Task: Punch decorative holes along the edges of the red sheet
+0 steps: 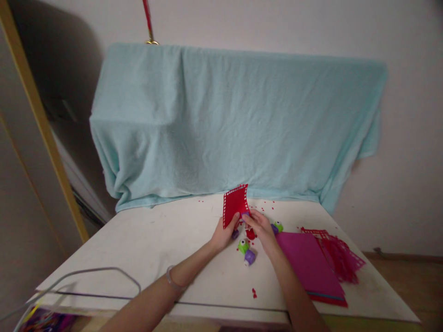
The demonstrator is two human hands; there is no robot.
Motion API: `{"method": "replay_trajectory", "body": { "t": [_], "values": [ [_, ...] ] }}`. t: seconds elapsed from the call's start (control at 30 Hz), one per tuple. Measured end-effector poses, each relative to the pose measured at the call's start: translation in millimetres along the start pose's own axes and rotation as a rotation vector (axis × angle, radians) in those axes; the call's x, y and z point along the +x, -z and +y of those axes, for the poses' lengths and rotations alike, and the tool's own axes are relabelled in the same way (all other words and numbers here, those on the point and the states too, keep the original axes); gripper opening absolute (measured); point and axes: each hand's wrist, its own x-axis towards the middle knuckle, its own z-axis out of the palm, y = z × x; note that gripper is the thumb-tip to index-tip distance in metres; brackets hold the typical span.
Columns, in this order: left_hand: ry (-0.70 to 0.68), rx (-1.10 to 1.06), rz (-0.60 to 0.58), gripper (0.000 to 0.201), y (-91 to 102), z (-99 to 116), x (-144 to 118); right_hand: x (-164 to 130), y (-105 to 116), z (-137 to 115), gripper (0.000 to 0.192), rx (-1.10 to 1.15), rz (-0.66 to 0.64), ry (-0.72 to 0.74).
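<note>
My left hand (pixel 224 235) is closed on the lower left part of a red craft sheet (pixel 234 205), thumb on its face. Small cut-outs line the sheet's left, top and right edges. At its lower right corner my right hand (pixel 260 227) grips a small purple craft punch (pixel 245 214), partly hidden by the fingers. Below the hands, a green punch with an eye-like top (pixel 243 246) lies touching a purple punch (pixel 249 257). Another green punch (pixel 278 226) sits just beyond my right wrist. Red cut-out bits (pixel 250 234) lie under the hands.
A stack of magenta and red sheets (pixel 308 265) lies to the right, beside a pile of edge-punched sheets (pixel 342 260). Red scraps (pixel 254 293) lie near the front of the white table (pixel 145 244). A grey cable (pixel 104 269) loops at front left; a light-blue towel (pixel 242 124) hangs behind.
</note>
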Motion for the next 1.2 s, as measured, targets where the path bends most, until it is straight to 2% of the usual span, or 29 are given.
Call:
{"method": "replay_trajectory", "body": {
  "t": [0.43, 0.7, 0.9, 1.03, 1.2],
  "values": [
    [0.011, 0.037, -0.022, 0.052, 2.9, -5.2, 1.6, 2.0, 2.7, 6.8, 0.027, -0.015, -0.019, 0.034],
    [-0.018, 0.09, -0.051, 0.052, 2.9, -2.3, 0.9, 0.5, -0.1, 8.5, 0.032, -0.037, 0.063, 0.021],
    [-0.091, 0.124, -0.053, 0.046, 0.8, -1.6, -1.3, -0.1, 1.1, 8.0, 0.031, -0.033, 0.121, 0.018],
    [-0.064, 0.17, -0.126, 0.047, -0.3, -7.5, 0.0, 1.1, 2.3, 11.7, 0.028, -0.042, 0.153, 0.022],
    [-0.071, 0.179, -0.116, 0.047, 1.8, -8.0, 1.9, 2.5, 0.3, 10.7, 0.03, 0.02, 0.083, -0.005]
  ]
}}
